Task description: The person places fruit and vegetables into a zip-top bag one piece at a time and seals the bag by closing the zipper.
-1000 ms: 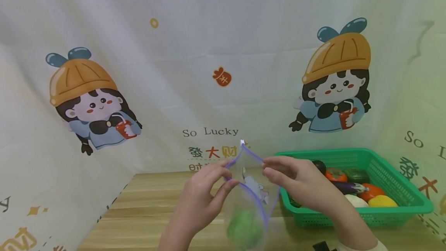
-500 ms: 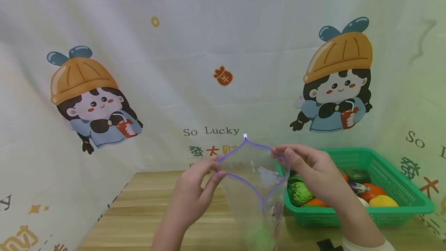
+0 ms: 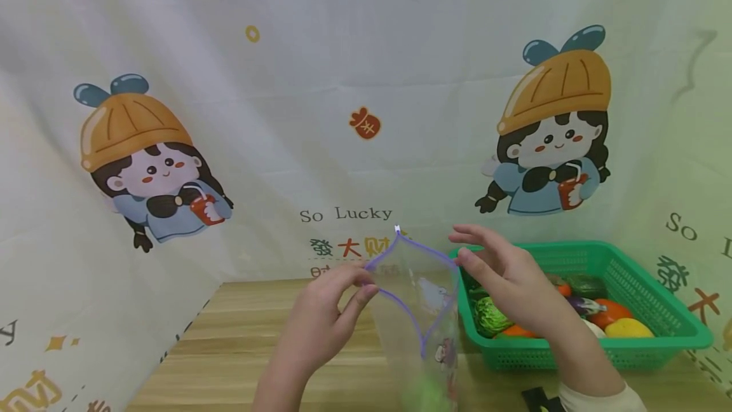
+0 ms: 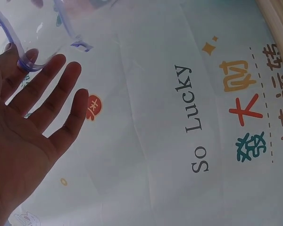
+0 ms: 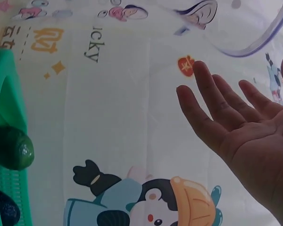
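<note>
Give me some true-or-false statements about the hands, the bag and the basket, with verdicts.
1. The left hand pinches the clear bag. True.
2. The bag is sealed shut. False: its mouth gapes open.
3. A green item sits low in the bag. True.
4. The other hand is clenched into a fist. False: the right hand has its fingers extended.
5. A green basket holds produce. True.
</note>
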Tool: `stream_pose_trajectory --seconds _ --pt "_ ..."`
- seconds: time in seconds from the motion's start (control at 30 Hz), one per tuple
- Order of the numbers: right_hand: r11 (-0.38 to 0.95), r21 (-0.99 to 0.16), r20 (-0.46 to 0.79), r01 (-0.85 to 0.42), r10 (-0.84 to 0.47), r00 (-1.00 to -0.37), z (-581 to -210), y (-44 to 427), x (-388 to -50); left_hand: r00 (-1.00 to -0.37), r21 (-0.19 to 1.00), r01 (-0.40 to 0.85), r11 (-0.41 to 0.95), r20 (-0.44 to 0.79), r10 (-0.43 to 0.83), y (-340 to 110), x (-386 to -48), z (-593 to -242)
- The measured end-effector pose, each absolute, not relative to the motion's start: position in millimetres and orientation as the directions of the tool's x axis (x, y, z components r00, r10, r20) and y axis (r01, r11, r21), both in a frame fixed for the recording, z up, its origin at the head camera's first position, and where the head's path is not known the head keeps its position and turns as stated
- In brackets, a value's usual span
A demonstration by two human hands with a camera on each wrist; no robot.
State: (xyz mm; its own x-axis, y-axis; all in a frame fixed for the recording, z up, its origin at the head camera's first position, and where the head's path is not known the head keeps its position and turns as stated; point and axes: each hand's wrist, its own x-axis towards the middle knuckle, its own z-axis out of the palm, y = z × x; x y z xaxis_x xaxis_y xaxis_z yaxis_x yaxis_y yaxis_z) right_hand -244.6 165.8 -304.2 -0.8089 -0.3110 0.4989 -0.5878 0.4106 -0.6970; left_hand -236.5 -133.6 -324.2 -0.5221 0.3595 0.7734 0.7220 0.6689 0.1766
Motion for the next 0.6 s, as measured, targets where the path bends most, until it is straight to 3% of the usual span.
stream_pose_trajectory --seconds 0.37,0.6 --pt "0.476 -0.709 0.455 -0.520 -0.256 -0.853 -297.2 182.9 -251.7 -0.529 0.179 0.713 0.678 0.772 0.352 -132.5 -234.4 -320.3" --pt "0.549 -0.659 0.358 -0.514 -0.372 -0.856 -286.2 181.7 -269.0 -0.523 0.168 0.714 0.680 0.774 0.357 -131.3 -234.7 -321.6"
